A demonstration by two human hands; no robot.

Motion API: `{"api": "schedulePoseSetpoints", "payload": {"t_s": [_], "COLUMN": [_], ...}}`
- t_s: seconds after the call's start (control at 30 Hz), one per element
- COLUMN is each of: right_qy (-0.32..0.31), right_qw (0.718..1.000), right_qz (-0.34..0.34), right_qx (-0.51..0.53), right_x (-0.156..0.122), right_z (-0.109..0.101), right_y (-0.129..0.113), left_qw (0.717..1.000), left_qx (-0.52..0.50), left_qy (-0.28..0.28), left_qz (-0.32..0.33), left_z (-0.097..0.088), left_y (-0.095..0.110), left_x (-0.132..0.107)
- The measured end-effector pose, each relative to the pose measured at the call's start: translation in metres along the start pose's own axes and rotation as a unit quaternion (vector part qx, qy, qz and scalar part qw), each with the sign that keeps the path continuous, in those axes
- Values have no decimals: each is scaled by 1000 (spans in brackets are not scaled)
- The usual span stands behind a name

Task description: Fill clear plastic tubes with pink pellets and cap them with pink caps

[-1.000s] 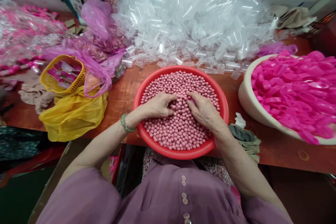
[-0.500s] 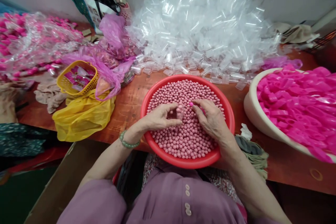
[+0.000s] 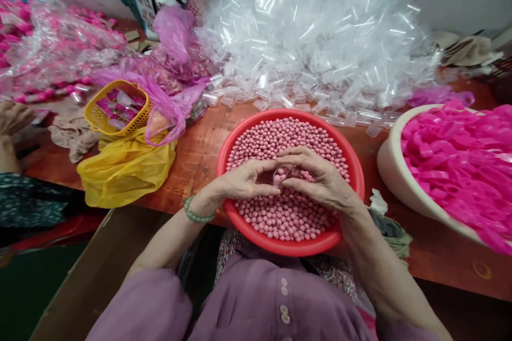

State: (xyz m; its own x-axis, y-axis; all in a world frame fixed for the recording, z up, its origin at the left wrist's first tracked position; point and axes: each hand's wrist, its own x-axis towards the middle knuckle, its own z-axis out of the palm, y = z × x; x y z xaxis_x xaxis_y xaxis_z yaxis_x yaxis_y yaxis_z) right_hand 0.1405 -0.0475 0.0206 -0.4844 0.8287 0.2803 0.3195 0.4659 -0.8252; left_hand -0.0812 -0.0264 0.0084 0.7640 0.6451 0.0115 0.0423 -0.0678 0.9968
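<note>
A red basin [image 3: 352, 170] full of small pink balls [image 3: 288, 138] sits at the table's near edge. Over its middle my left hand [image 3: 244, 181] and my right hand [image 3: 320, 178] meet, fingers curled. Between their fingertips they pinch a small clear tube [image 3: 280, 175] with pink balls in it. A green bead bracelet [image 3: 194, 214] is on my left wrist.
A big heap of clear tubes [image 3: 320, 37] lies behind the basin. A white bowl [image 3: 390, 170] of bright pink caps [image 3: 460, 154] stands at the right. At the left are a yellow basket [image 3: 100, 122], a yellow bag [image 3: 124, 170], pink bags and filled packets. Another person's hand [image 3: 14, 117] shows at the far left.
My hands have lifted out of the balls and come together, fingertips closing on the clear tube. The view has shifted slightly.
</note>
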Motion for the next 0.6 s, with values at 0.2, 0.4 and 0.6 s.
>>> {"api": "schedulePoseSetpoints", "payload": {"t_s": [0.2, 0.4, 0.6], "right_qy": [5, -6, 28], "right_qw": [1000, 999, 1000], "right_qz": [-14, -27, -6], "right_qx": [4, -17, -11], "right_x": [2, 4, 0], "right_z": [1, 5, 6], "right_y": [-2, -3, -1], "left_qw": [993, 959, 939], "left_qx": [-116, -267, -308], "left_qy": [-6, 88, 154], "left_qz": [-27, -41, -19], "left_z": [2, 21, 31], "left_y": [-1, -10, -9], "left_x": [-5, -6, -6]}}
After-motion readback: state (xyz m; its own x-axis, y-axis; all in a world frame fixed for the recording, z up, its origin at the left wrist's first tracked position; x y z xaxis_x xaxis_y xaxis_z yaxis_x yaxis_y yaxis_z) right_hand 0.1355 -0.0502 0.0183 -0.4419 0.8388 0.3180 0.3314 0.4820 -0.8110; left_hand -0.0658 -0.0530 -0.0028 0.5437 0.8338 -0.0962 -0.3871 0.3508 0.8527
